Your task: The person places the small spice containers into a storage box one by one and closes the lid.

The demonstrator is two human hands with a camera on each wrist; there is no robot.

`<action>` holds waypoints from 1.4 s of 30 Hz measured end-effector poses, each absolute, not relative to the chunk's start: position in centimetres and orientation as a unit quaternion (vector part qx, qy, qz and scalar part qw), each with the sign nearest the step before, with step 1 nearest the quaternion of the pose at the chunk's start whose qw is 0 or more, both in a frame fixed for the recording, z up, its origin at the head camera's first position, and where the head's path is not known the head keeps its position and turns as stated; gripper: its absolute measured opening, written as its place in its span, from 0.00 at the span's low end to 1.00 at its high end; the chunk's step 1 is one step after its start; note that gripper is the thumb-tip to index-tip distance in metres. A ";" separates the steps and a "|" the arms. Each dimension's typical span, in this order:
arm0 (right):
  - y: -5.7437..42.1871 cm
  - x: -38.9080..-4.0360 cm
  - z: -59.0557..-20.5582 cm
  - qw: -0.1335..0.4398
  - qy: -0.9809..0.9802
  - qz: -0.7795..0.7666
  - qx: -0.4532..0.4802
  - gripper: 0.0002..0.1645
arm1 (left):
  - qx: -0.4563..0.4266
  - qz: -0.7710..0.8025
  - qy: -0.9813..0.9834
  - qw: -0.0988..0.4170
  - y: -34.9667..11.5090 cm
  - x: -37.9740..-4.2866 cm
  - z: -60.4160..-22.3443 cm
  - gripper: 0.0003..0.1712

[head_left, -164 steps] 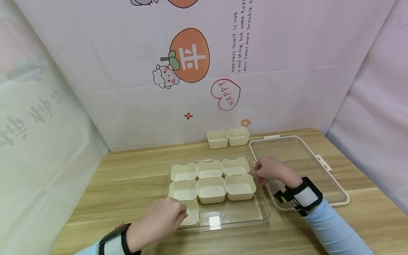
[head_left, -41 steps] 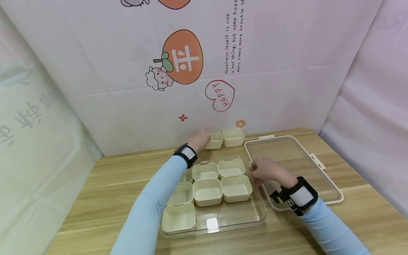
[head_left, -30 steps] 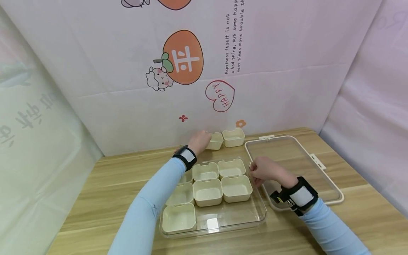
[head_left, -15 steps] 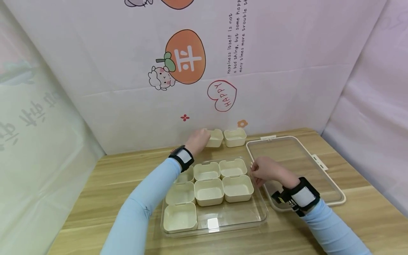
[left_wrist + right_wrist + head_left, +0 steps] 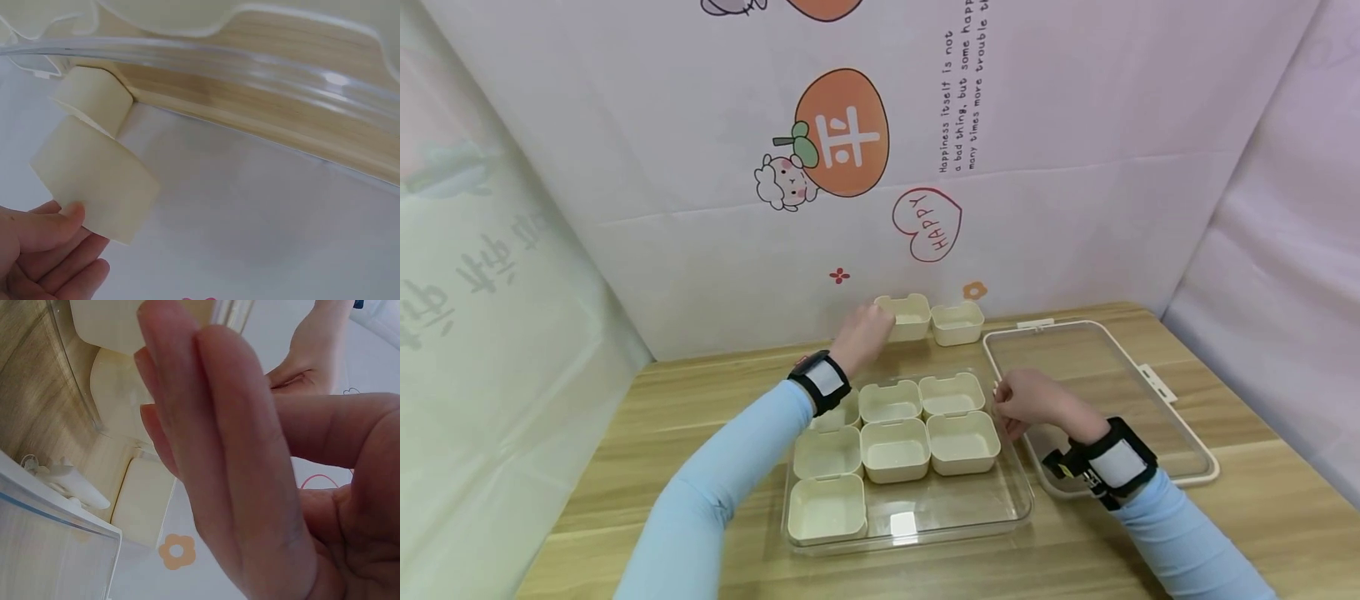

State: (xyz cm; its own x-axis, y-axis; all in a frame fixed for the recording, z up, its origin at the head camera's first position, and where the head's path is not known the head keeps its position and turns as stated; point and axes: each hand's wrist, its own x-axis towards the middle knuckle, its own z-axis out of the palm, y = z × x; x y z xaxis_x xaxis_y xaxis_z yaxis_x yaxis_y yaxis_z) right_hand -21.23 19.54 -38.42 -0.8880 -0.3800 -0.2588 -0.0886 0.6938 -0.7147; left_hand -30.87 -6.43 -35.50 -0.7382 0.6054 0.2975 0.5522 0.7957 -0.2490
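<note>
At the back of the table my left hand (image 5: pixel 863 335) pinches a small cream storage box (image 5: pixel 910 318) by its left wall. In the left wrist view the thumb lies on the outer wall of that box (image 5: pixel 100 181), which is raised beside a second cream box (image 5: pixel 97 97) standing on the table. My right hand (image 5: pixel 1033 400) is at the right rim of a clear plastic tray (image 5: pixel 955 512), fingers loosely bent with nothing between them. Inside the tray are several cream boxes (image 5: pixel 895 450) in rows, one of them (image 5: pixel 826 510) at the front left.
A clear lid with a cream frame (image 5: pixel 1210 467) lies to the right of the tray, partly under my right forearm. The second loose box (image 5: pixel 957 323) stands near the back wall cloth (image 5: pixel 737 275). My left sleeve (image 5: pixel 700 492) passes over the tray's left side.
My left hand has left the front-left box in the tray, reached to the back and lifted the left loose box slightly off the table. The right hand stays at the tray's rim.
</note>
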 end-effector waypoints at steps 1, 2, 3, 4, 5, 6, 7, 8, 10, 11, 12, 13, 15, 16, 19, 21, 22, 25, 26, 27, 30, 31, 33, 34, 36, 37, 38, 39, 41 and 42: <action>19.5 -21.2 -38.4 0.199 0.898 -0.372 -0.129 0.08 | -0.308 0.069 -0.931 0.181 -6.4 -30.7 -35.4 0.13; 19.6 -21.3 -38.5 0.200 0.897 -0.373 -0.126 0.08 | -0.305 0.068 -0.933 0.179 -6.4 -30.5 -35.4 0.13; 19.6 -21.3 -38.5 0.201 0.897 -0.374 -0.125 0.08 | -0.303 0.065 -0.934 0.178 -6.4 -30.3 -35.3 0.12; 19.6 -21.3 -38.5 0.201 0.897 -0.373 -0.126 0.08 | -0.302 0.064 -0.934 0.178 -6.4 -30.1 -35.2 0.12; 19.6 -21.4 -38.5 0.201 0.897 -0.372 -0.127 0.08 | -0.300 0.062 -0.935 0.177 -6.3 -29.9 -35.1 0.12; 19.6 -21.4 -38.6 0.201 0.898 -0.371 -0.125 0.08 | -0.299 0.062 -0.936 0.176 -6.3 -29.7 -35.0 0.12; 19.6 -21.5 -38.6 0.201 0.898 -0.371 -0.123 0.08 | -0.298 0.061 -0.936 0.178 -6.3 -29.5 -35.0 0.11; 19.6 -21.5 -38.6 0.201 0.899 -0.370 -0.121 0.08 | -0.298 0.058 -0.936 0.179 -6.3 -29.2 -34.9 0.11; 19.6 -21.6 -38.6 0.201 0.900 -0.365 -0.123 0.08 | -0.300 0.054 -0.935 0.181 -6.3 -28.8 -34.8 0.11; 19.6 -21.6 -38.7 0.202 0.901 -0.365 -0.121 0.08 | -0.301 0.052 -0.935 0.183 -6.3 -28.5 -34.7 0.11; 19.6 -21.6 -38.7 0.202 0.901 -0.364 -0.120 0.08 | -0.302 0.050 -0.934 0.183 -6.3 -28.3 -34.7 0.11; 19.6 -21.6 -38.7 0.202 0.901 -0.363 -0.121 0.08 | -0.303 0.050 -0.934 0.184 -6.3 -28.0 -34.6 0.11; 19.6 -21.5 -38.6 0.202 0.902 -0.360 -0.125 0.08 | -0.304 0.054 -0.932 0.189 -6.4 -27.5 -34.6 0.12; 19.6 -21.5 -38.6 0.203 0.902 -0.360 -0.126 0.08 | -0.305 0.055 -0.931 0.191 -6.4 -27.3 -34.6 0.12; 19.6 -21.5 -38.6 0.201 0.901 -0.363 -0.124 0.08 | -0.310 0.063 -0.928 0.197 -6.4 -26.8 -34.5 0.12; 19.6 -21.4 -38.5 0.200 0.901 -0.364 -0.125 0.08 | -0.315 0.067 -0.925 0.202 -6.5 -26.5 -34.5 0.12; 19.6 -21.4 -38.5 0.200 0.900 -0.365 -0.126 0.08 | -0.319 0.070 -0.923 0.204 -6.6 -26.3 -34.5 0.12; 19.6 -21.3 -38.4 0.200 0.901 -0.364 -0.126 0.08 | -0.330 0.073 -0.917 0.213 -6.8 -25.6 -34.5 0.13; 19.6 -21.3 -38.4 0.201 0.901 -0.362 -0.127 0.08 | -0.334 0.073 -0.915 0.215 -6.9 -25.4 -34.6 0.13; 19.6 -21.3 -38.4 0.202 0.901 -0.361 -0.126 0.08 | -0.337 0.071 -0.913 0.217 -6.9 -25.1 -34.6 0.13; 19.6 -21.3 -38.4 0.200 0.903 -0.357 -0.128 0.08 | -0.344 0.058 -0.912 0.217 -7.1 -24.4 -34.6 0.13; 19.6 -21.4 -38.5 0.199 0.904 -0.355 -0.129 0.08 | -0.346 0.054 -0.912 0.216 -7.2 -24.2 -34.6 0.12; 19.6 -21.4 -38.5 0.197 0.905 -0.354 -0.129 0.08 | -0.348 0.050 -0.911 0.215 -7.2 -23.7 -34.6 0.12; 19.7 -21.4 -38.5 0.196 0.905 -0.354 -0.130 0.08 | -0.348 0.049 -0.911 0.215 -7.2 -23.5 -34.6 0.12; 19.7 -21.4 -38.5 0.195 0.904 -0.355 -0.133 0.08 | -0.351 0.049 -0.910 0.218 -7.3 -23.1 -34.6 0.12; 19.7 -21.4 -38.5 0.195 0.904 -0.357 -0.132 0.08 | -0.352 0.048 -0.908 0.220 -7.3 -23.0 -34.6 0.13; 19.7 -21.4 -38.5 0.195 0.904 -0.358 -0.132 0.08 | -0.353 0.047 -0.907 0.222 -7.3 -22.8 -34.6 0.12; 19.7 -21.4 -38.5 0.194 0.904 -0.359 -0.130 0.08 | -0.354 0.046 -0.907 0.223 -7.3 -22.7 -34.6 0.13; 19.6 -21.3 -38.5 0.193 0.904 -0.359 -0.132 0.08 | -0.356 0.037 -0.907 0.221 -7.3 -22.4 -34.6 0.12; 19.6 -21.3 -38.5 0.193 0.904 -0.358 -0.132 0.08 | -0.357 0.030 -0.908 0.218 -7.4 -22.3 -34.6 0.12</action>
State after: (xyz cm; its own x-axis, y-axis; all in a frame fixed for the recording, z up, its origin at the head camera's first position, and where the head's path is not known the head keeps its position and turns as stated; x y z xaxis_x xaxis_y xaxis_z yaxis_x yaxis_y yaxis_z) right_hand -21.31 19.64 -38.47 -0.8902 -0.3779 -0.2544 -0.1011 0.7084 -0.6985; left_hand -22.26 -7.38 -34.61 -0.6506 0.6608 0.3741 0.6346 0.7437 -0.2100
